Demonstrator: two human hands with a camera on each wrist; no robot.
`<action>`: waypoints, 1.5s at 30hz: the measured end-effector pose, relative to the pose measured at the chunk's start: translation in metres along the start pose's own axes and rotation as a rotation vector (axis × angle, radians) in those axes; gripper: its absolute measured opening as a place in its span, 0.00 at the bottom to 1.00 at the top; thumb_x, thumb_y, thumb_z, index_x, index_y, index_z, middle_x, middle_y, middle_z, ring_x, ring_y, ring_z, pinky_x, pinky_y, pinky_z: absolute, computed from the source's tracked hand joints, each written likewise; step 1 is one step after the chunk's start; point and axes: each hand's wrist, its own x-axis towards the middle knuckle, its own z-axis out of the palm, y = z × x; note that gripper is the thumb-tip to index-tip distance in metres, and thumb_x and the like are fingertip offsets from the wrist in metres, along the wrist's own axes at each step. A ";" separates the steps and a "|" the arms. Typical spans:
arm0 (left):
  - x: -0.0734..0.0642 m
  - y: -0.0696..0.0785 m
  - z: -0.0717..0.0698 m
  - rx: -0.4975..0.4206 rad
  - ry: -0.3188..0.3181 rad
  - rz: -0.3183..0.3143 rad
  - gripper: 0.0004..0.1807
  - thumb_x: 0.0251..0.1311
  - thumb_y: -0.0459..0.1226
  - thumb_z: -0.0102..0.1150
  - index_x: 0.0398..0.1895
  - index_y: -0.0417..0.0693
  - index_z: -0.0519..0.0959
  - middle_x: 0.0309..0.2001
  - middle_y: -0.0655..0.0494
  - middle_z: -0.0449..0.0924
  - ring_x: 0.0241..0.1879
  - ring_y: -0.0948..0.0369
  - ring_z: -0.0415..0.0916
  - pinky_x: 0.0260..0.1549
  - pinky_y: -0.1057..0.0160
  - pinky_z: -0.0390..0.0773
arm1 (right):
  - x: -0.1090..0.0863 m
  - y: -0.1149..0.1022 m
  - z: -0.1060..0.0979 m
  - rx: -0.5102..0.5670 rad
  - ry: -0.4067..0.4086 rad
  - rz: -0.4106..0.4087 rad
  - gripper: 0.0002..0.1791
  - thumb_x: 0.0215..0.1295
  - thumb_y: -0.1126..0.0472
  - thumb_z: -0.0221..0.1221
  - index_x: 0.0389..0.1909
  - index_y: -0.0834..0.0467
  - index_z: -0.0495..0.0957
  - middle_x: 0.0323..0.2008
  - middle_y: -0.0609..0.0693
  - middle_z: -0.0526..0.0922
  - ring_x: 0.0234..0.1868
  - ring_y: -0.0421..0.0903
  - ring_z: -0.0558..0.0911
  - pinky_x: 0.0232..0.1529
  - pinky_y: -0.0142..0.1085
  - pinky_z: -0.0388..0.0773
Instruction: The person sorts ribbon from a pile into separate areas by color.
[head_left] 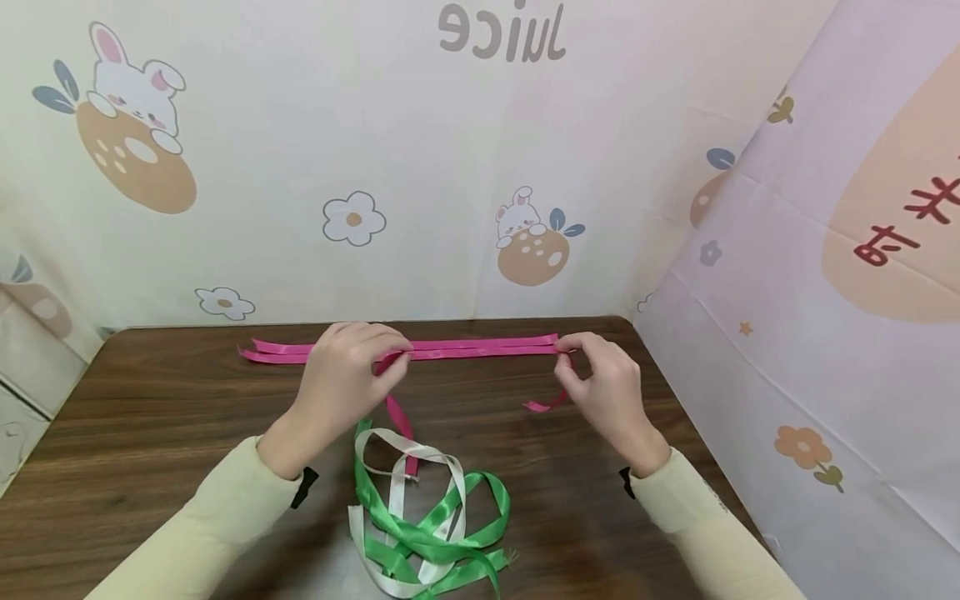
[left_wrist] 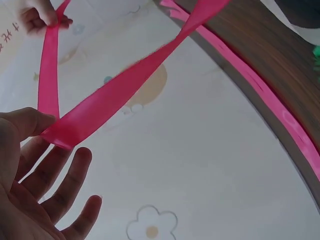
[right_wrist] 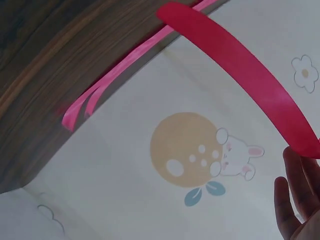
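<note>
A pink ribbon point(left_wrist: 120, 95) is held between both hands. My left hand point(head_left: 345, 367) pinches it between thumb and forefinger, the other fingers spread in the left wrist view, and one tail hangs toward the table. My right hand point(head_left: 607, 383) pinches the same ribbon farther right, where a short tail point(head_left: 551, 406) dangles below the fingers. In the right wrist view, the fingers point(right_wrist: 295, 200) show at the edge, with the ribbon curving away from them. Behind the hands, pink ribbon strips point(head_left: 480, 343) lie straight along the table's back edge, partly hidden by the left hand.
A loose tangle of green ribbon point(head_left: 427, 546) and white ribbon point(head_left: 397, 492) lies at the front middle of the dark wooden table point(head_left: 150, 450). A printed cloth point(head_left: 420, 150) with rabbits and flowers stands behind the table, and another panel point(head_left: 750, 350) borders its right side.
</note>
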 end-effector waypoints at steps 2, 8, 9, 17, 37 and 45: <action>-0.001 -0.005 -0.004 0.011 0.009 -0.013 0.04 0.53 0.32 0.74 0.32 0.46 0.90 0.35 0.53 0.91 0.38 0.53 0.89 0.45 0.48 0.84 | 0.000 0.003 -0.002 0.001 0.004 0.014 0.10 0.55 0.73 0.65 0.38 0.60 0.84 0.31 0.53 0.89 0.24 0.46 0.76 0.24 0.39 0.70; -0.010 -0.022 -0.015 0.036 0.018 -0.067 0.04 0.52 0.31 0.74 0.32 0.44 0.90 0.34 0.51 0.91 0.38 0.50 0.88 0.42 0.47 0.83 | -0.002 0.012 -0.003 -0.002 0.015 0.064 0.11 0.55 0.74 0.65 0.38 0.60 0.84 0.31 0.53 0.89 0.24 0.45 0.76 0.25 0.38 0.69; -0.012 -0.025 -0.017 0.040 0.015 -0.077 0.04 0.52 0.31 0.74 0.33 0.44 0.90 0.34 0.50 0.91 0.38 0.50 0.88 0.42 0.47 0.83 | -0.002 0.014 -0.003 -0.005 0.016 0.074 0.10 0.56 0.74 0.65 0.38 0.59 0.84 0.31 0.53 0.89 0.23 0.44 0.75 0.25 0.37 0.67; -0.034 -0.053 -0.031 0.056 -0.018 -0.162 0.06 0.52 0.29 0.74 0.33 0.46 0.89 0.34 0.51 0.91 0.36 0.50 0.87 0.41 0.45 0.82 | -0.008 0.028 0.000 -0.022 -0.012 0.147 0.08 0.60 0.73 0.64 0.38 0.60 0.83 0.32 0.54 0.89 0.21 0.45 0.72 0.23 0.37 0.66; -0.082 -0.116 -0.052 -0.060 -0.038 -0.384 0.11 0.54 0.30 0.76 0.41 0.47 0.90 0.32 0.51 0.89 0.22 0.72 0.62 0.21 0.77 0.60 | -0.024 0.062 0.010 -0.051 -0.105 0.267 0.10 0.68 0.69 0.65 0.48 0.60 0.85 0.43 0.58 0.90 0.34 0.53 0.87 0.34 0.52 0.81; -0.095 -0.131 -0.063 -0.084 -0.087 -0.585 0.10 0.64 0.38 0.70 0.45 0.44 0.89 0.35 0.42 0.90 0.24 0.77 0.67 0.23 0.76 0.66 | -0.033 0.082 0.015 -0.055 -0.142 0.331 0.10 0.72 0.67 0.61 0.51 0.60 0.84 0.46 0.59 0.89 0.37 0.56 0.86 0.38 0.54 0.80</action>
